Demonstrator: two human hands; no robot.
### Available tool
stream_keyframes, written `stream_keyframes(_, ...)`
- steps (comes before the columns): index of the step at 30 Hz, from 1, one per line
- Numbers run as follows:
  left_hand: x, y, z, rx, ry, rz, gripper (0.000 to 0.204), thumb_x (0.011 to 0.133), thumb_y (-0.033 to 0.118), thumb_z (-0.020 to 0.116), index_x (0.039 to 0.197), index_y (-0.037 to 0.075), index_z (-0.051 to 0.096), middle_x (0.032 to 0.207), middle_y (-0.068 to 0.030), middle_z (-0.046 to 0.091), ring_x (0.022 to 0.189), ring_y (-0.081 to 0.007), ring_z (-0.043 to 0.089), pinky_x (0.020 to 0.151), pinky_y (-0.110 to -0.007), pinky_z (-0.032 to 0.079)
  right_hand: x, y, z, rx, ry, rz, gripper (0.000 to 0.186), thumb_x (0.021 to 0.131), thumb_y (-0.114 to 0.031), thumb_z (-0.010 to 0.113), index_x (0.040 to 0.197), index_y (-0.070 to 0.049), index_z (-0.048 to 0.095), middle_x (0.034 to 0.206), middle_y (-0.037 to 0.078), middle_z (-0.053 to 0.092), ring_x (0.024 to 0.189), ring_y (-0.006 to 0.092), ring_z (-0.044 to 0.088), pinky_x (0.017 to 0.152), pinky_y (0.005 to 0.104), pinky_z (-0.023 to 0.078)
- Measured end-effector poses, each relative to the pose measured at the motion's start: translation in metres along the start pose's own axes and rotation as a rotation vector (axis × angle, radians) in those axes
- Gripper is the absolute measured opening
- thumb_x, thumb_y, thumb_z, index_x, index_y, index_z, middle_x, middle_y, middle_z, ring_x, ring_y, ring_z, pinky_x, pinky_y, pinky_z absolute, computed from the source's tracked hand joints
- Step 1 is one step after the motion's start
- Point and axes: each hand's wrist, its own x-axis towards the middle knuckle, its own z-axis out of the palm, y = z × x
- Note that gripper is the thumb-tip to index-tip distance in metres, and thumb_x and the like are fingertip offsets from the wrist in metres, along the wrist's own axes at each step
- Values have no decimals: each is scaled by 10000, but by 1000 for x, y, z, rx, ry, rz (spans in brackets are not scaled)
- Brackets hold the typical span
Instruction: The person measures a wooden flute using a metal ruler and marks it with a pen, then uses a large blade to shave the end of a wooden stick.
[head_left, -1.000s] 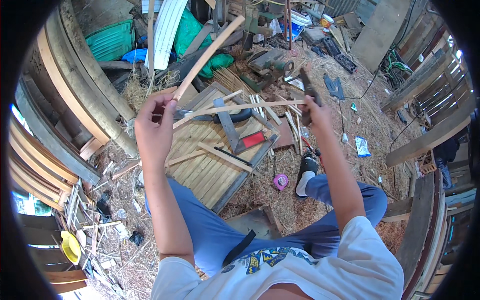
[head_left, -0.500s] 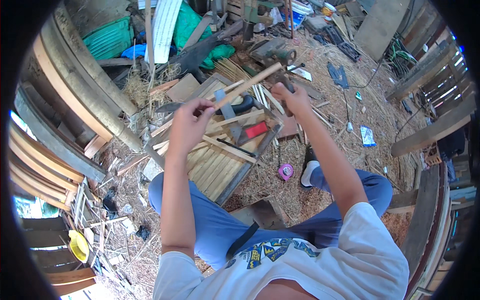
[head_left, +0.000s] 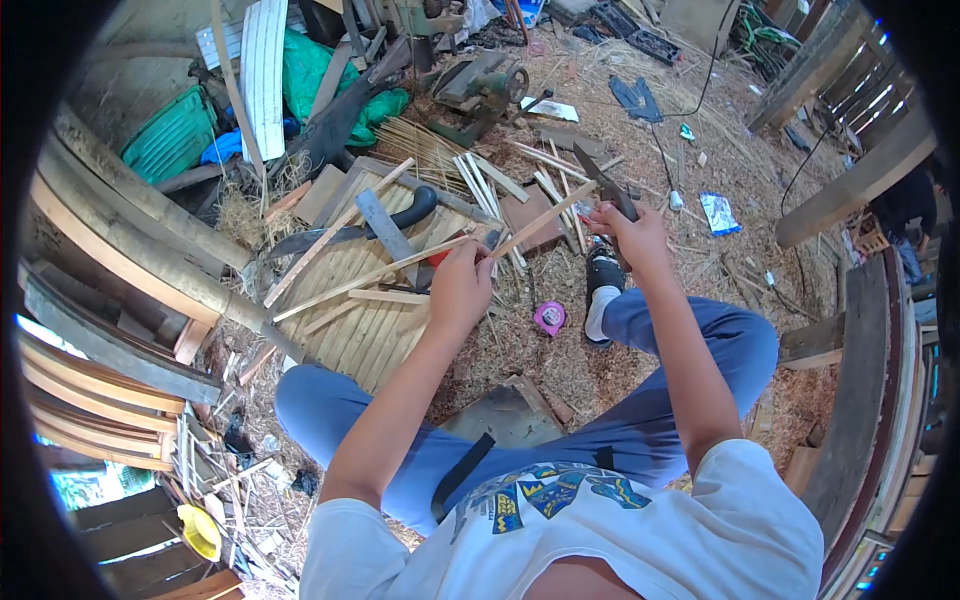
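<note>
A thin wooden strip [head_left: 545, 220] is pinched in my left hand [head_left: 462, 287], its free end slanting up to the right. My right hand [head_left: 637, 236] is closed round the handle of a dark-bladed knife [head_left: 600, 178]. The blade points up and to the left, near the strip's far end; whether they touch I cannot tell. Beyond my left hand is a slatted wooden board [head_left: 345, 335] with loose wooden sticks [head_left: 345, 225], a flat grey metal piece [head_left: 388, 226] and a curved black handle [head_left: 415, 207] on it. My left hand partly hides a red item [head_left: 438, 258].
A pink tape measure [head_left: 549, 318] lies on the shaving-strewn ground between my legs and the board. Farther off stand a rusty metal machine [head_left: 480, 90] and green sheeting [head_left: 305, 75]. A cable [head_left: 665, 150] crosses the ground at right, near a silver-blue packet [head_left: 719, 213].
My left hand has moved right and down with the strip. My right hand has swung outward to the right, and the knife blade now shows clearly. The whole view has shifted too.
</note>
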Motion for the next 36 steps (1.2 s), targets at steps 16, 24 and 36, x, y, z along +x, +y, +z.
stream_keyframes(16, -26, -20, -26, 370, 91, 117, 90, 985, 74, 640, 1064, 31, 635, 1013, -183, 654, 912, -417, 662, 772, -528, 520, -20, -1, 3, 139, -27, 13, 267, 1026, -153, 698, 1112, 99, 701, 954, 160, 795, 815, 192, 783, 783, 305, 625)
stream_keyframes(24, -40, -35, -48, 490, -1, 106, 125, 1020, 90, 605, 1138, 50, 590, 1056, -190, 601, 923, -442, 656, 765, -518, 530, -25, -4, 9, 91, -91, 94, 306, 1018, -172, 725, 1181, 87, 706, 997, 160, 788, 847, 187, 770, 788, 308, 612)
stream_keyframes(36, -22, -1, -52, 573, -5, 107, 139, 1004, 95, 636, 1138, 64, 614, 1047, -175, 628, 912, -427, 660, 756, -523, 529, -29, -5, -9, 129, -59, 80, 296, 1019, -166, 719, 1173, 86, 703, 998, 156, 791, 848, 186, 771, 792, 301, 618)
